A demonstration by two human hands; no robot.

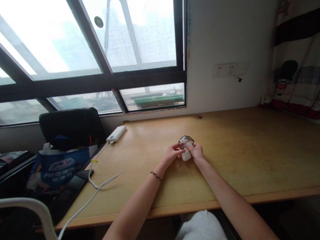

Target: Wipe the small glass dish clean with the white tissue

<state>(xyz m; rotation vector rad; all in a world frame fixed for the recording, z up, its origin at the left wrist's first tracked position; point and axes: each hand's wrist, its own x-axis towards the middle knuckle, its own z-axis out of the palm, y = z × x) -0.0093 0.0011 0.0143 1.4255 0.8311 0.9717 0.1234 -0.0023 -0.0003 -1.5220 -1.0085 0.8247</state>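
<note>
A small, dark, shiny object like a faceted glass dish [184, 141] is held between my two hands over the wooden table. My left hand [173, 154] is closed on its left side, thumb and fingers at the rim. On the right, my right hand [196, 152] presses a crumpled white tissue [186, 155] against the object. The tissue hangs down between the hands. My fingertips partly cover both things.
A white power bank [116, 134] with a white cable [100, 187] lies along the left edge of the wooden table [240, 143]. Left of it are a black chair [71, 125] and a blue bag [60, 168]. A window and wall sockets are behind.
</note>
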